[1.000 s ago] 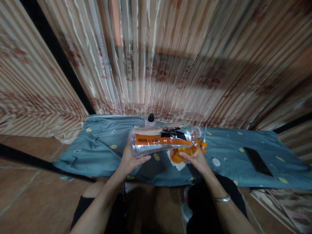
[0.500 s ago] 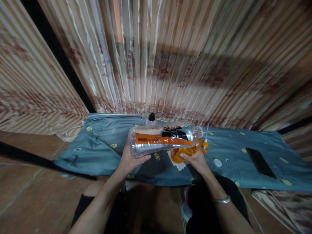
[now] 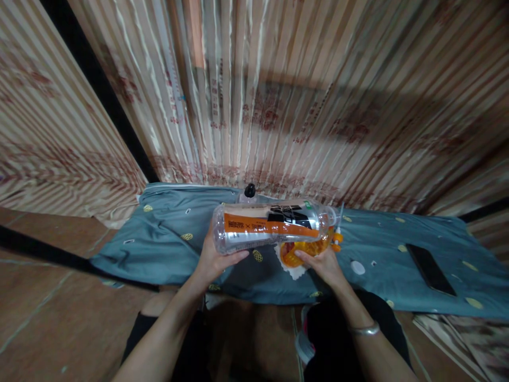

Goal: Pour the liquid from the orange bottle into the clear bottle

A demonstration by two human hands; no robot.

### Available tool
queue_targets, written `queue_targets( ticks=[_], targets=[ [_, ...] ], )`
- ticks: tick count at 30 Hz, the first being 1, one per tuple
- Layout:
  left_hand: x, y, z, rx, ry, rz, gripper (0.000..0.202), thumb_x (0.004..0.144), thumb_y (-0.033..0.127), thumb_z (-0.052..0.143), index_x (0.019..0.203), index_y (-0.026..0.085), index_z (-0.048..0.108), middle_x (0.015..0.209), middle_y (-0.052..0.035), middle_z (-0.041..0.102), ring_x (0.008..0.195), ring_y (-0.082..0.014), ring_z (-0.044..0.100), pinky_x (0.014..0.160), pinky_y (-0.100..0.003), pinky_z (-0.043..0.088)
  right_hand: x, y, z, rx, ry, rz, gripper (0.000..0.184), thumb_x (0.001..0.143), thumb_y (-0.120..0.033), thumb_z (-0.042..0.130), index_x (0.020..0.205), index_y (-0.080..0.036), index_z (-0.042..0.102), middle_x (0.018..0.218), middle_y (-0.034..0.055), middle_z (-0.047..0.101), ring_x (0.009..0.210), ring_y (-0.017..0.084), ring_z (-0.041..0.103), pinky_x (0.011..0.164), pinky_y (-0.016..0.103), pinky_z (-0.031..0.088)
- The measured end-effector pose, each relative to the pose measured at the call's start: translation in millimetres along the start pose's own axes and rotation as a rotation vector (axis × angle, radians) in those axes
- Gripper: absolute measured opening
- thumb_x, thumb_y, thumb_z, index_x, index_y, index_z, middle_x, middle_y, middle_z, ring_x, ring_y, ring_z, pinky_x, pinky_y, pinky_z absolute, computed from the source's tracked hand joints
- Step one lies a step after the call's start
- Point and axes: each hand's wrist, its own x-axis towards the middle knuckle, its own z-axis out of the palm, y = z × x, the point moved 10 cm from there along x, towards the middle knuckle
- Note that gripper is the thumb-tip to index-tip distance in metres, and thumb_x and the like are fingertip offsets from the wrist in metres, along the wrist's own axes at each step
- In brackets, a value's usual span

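My left hand (image 3: 217, 260) is closed around the base end of a large clear plastic bottle (image 3: 270, 225) with an orange, silver and black label. The bottle lies nearly level, its neck pointing right. My right hand (image 3: 322, 262) grips an orange see-through bottle (image 3: 296, 253), which tilts toward the right under the clear bottle's neck. How the two mouths meet is hard to make out. An orange pump or spray top (image 3: 336, 243) with a thin tube rests just right of the orange bottle. A white scalloped tissue (image 3: 293, 271) shows beneath the orange bottle.
A blue-green cloth (image 3: 159, 239) with yellow prints covers the low surface. Behind the clear bottle stands a black-topped bottle (image 3: 249, 192). To the right lie a white round disc (image 3: 357, 267) and a black phone (image 3: 430, 269). A striped curtain (image 3: 270, 106) hangs behind.
The view has shifted slightly, so everything sits a little further right. Both hands keep their hold on the two bottles, with hardly any change in their pose.
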Motion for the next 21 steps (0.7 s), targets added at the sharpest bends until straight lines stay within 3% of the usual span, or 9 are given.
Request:
queue_targets(
  ticks=[9, 15, 21],
  targets=[
    [1, -9, -4.0, -0.003, 0.0, -0.042, 0.073, 0.048, 0.036, 0.098, 0.113, 0.019, 0.069, 0.11, -0.0094, 0.081, 0.113, -0.0371, 0.075, 0.112, -0.053, 0.054, -1, -1, -1, -0.029, 0.004, 0.008, 0.087, 0.062, -0.077, 0.088, 0.124, -0.019, 0.066, 0.122, 0.0183, 0.078, 0.112, 0.042, 0.075, 0.106, 0.063, 0.056],
    [-1, -7, -2.8, -0.017, 0.007, -0.034, 0.069, 0.05, 0.035, 0.098, 0.111, 0.019, 0.07, 0.112, -0.0096, 0.081, 0.118, -0.0383, 0.073, 0.115, -0.054, 0.051, -2, -10, 0, 0.005, -0.005, -0.041, 0.098, 0.063, -0.076, 0.087, 0.137, -0.018, 0.06, 0.132, 0.0199, 0.074, 0.12, 0.043, 0.072, 0.11, 0.062, 0.054],
    [1, -5, -1.7, -0.036, 0.013, -0.009, 0.063, 0.049, 0.034, 0.099, 0.104, 0.019, 0.07, 0.11, -0.0087, 0.081, 0.116, -0.0372, 0.074, 0.113, -0.053, 0.053, -1, -8, 1, 0.008, -0.014, -0.022, 0.085, 0.065, -0.074, 0.087, 0.127, -0.02, 0.064, 0.127, 0.0182, 0.076, 0.117, 0.042, 0.073, 0.109, 0.063, 0.054]
  ],
)
